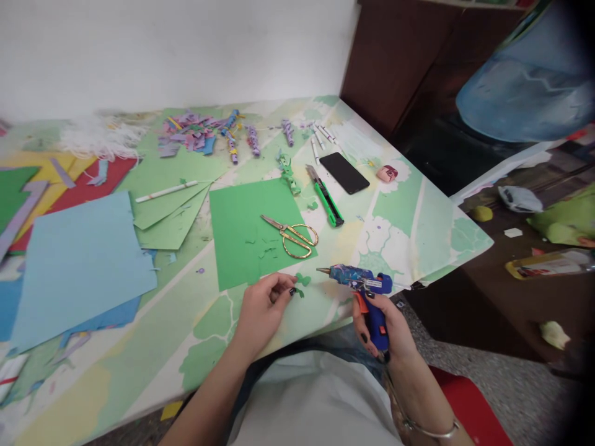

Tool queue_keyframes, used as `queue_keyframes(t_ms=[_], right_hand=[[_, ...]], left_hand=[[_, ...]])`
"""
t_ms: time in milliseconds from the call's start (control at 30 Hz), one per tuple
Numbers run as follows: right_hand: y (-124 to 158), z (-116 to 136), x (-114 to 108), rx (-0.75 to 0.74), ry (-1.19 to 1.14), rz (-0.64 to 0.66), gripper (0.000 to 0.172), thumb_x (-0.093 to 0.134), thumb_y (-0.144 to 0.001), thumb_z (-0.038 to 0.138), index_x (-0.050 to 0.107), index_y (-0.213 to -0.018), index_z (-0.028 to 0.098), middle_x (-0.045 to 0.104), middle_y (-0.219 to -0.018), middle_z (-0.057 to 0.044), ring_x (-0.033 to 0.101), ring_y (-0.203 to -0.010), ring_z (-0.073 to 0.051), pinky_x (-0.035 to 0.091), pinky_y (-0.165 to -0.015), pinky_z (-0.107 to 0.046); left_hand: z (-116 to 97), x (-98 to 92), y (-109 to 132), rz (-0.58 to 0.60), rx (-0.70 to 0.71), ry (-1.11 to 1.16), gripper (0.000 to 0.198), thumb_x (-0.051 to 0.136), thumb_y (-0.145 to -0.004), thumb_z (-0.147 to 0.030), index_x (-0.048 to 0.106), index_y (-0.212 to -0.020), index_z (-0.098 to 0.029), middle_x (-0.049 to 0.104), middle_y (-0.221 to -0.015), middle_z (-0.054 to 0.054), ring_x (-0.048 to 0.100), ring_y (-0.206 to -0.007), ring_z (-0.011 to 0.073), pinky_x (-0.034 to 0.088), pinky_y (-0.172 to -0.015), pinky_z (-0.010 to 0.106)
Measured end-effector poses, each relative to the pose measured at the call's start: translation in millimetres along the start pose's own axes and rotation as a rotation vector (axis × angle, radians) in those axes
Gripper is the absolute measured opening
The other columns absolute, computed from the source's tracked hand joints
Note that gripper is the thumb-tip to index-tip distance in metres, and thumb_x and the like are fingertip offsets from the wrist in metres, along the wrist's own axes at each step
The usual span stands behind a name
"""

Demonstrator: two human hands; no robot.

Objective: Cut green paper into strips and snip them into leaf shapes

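My right hand (pixel 382 328) grips a blue glue gun (pixel 360 280) by its handle, nozzle pointing left over the table's near edge. My left hand (pixel 264 306) is pinched on a small green paper piece (pixel 299 291) just left of the nozzle, with another small green cut-out (pixel 304 279) beside it. A green paper sheet (pixel 253 229) lies just beyond my left hand, with gold scissors (pixel 292 235) resting on it.
A green box cutter (pixel 326 198), a black phone (pixel 344 173), white markers (pixel 320 135) and rolled paper strips (pixel 232 139) lie farther back. Light blue paper (pixel 79 260) and other sheets cover the left. The table (pixel 418 210) ends at the right, with clutter on the floor.
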State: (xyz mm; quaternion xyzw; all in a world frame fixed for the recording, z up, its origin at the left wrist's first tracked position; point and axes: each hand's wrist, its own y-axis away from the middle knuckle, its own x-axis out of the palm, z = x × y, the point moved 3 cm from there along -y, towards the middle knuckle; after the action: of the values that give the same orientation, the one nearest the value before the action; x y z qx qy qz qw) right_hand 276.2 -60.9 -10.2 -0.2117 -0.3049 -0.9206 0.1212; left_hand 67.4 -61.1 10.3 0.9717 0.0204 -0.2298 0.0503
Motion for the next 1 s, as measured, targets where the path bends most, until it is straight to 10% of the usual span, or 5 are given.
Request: queue_keyframes(t_ms=[1000], right_hand=[[3.1,3.2,-13.4,-0.065,-0.133,0.026,0.035,0.044,-0.079,0.042,0.057,-0.064,0.013,0.052,-0.034,0.000,0.042,-0.020,-0.010,0.031,-0.022,-0.015]], left_hand=[[-22.4,4.7,-34.6,0.048,0.007,-0.433,0.009,0.051,-0.073,-0.012,0.057,-0.069,-0.018,0.057,-0.071,0.002,0.051,-0.060,0.0155,0.037,-0.057,0.027]])
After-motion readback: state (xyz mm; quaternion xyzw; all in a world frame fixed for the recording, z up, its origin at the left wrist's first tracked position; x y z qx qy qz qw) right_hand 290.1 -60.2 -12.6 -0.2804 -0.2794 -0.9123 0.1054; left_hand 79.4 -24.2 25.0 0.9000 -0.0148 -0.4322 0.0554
